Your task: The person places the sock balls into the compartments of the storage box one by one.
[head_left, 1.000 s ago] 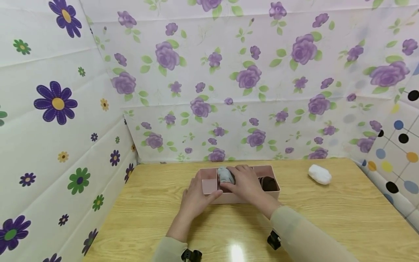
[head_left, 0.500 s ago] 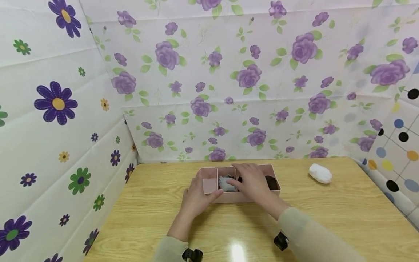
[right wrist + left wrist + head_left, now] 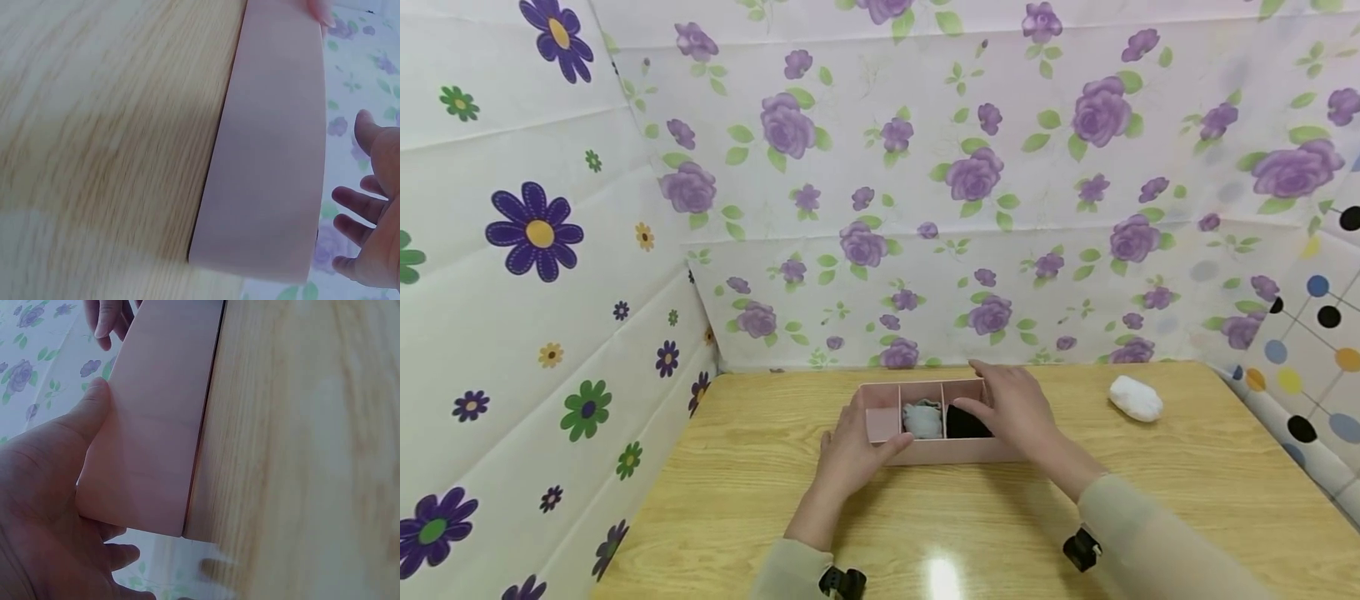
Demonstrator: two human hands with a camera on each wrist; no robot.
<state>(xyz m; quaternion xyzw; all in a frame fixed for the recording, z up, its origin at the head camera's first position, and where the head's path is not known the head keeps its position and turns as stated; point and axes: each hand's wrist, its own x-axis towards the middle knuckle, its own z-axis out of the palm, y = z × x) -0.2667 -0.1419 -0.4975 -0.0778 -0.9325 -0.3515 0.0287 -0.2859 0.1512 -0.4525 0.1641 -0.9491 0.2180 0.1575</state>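
A pink box [image 3: 936, 452] with upright dividers stands on the table, long side toward me. My left hand [image 3: 847, 457] grips its left end, thumb along the front rim and fingers round the side; the left wrist view shows the thumb [image 3: 97, 400] at the wall's top edge. One compartment holds a balled-up grey-blue cloth bundle [image 3: 922, 419], like rolled socks. To its right lies a black cloth bundle [image 3: 965, 422], partly covered by my right hand [image 3: 1021, 410]. That hand is over the box's right end, fingers spread, holding nothing; it hides the rightmost compartment.
A white cloth bundle [image 3: 1136, 398] lies on the wooden table [image 3: 1150, 500] to the right of the box. Flowered sheeting [image 3: 880, 208] rises behind the table, with more sheeting at the left and right sides. The leftmost compartment [image 3: 882, 425] shows its bare pink floor.
My right hand has let go of the grey-blue bundle and moved right along the box. That bundle sits lower in its compartment, the black one is now visible, and the brown one is covered.
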